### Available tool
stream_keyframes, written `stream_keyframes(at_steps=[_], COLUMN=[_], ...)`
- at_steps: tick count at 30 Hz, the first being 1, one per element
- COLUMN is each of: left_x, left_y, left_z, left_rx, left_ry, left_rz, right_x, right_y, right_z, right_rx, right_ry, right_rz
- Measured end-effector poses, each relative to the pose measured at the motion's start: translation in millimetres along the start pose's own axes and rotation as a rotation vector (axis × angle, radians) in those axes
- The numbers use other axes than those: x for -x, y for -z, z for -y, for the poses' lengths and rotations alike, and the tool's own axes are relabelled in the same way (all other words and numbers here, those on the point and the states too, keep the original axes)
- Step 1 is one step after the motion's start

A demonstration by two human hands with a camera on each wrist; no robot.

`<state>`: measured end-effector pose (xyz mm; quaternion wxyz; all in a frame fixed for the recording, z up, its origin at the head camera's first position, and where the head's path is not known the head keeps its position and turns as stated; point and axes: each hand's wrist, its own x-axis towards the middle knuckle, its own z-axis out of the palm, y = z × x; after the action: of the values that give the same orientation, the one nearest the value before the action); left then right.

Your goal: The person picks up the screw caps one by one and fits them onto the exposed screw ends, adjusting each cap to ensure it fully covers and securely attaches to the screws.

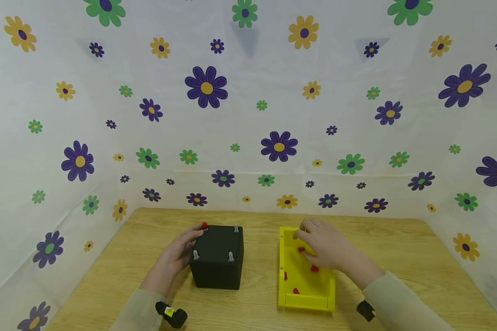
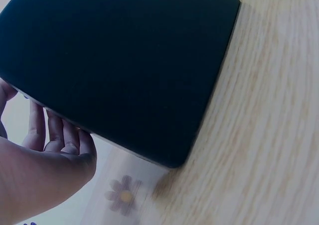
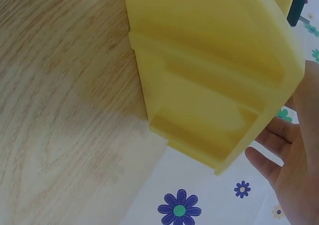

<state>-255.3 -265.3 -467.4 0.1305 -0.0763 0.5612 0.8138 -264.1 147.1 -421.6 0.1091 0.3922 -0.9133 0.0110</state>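
Observation:
A black box (image 1: 215, 273) stands on the table, with grey metal posts (image 1: 231, 257) near its top corners. At the back left corner sits a small red piece (image 1: 205, 225). My left hand (image 1: 177, 252) rests against the box's left side, its fingertips near that corner; in the left wrist view, its fingers (image 2: 56, 135) lie along the box's edge. My right hand (image 1: 325, 244) reaches over the right side of a yellow tray (image 1: 306, 301), fingers bent loosely downward. Several small red pieces (image 1: 314, 268) lie in the tray. Whether the right fingertips touch one is hidden.
The box and tray stand apart on a wooden table (image 1: 258, 276). Behind and beside the table hangs a white sheet (image 1: 248, 128) with printed flowers. A black wrist camera (image 1: 171, 314) is strapped at the left sleeve, another (image 1: 366, 311) at the right.

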Motion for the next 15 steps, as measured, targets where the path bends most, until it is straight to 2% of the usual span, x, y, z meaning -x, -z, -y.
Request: stream_keyframes(at_steps=[9, 15], left_x=[-1.9, -1.3], left_y=[0.4, 0.4], left_z=[-1.4, 0.4], left_rx=[0.01, -0.003], left_ry=[-0.005, -0.002], left_rz=[0.01, 0.001], right_x=[2.1, 5.0], right_y=[0.0, -4.0], right_z=[3.7, 4.7], right_rx=[-0.023, 0.0], right_ry=[-0.036, -0.027], right_rz=[0.05, 0.065])
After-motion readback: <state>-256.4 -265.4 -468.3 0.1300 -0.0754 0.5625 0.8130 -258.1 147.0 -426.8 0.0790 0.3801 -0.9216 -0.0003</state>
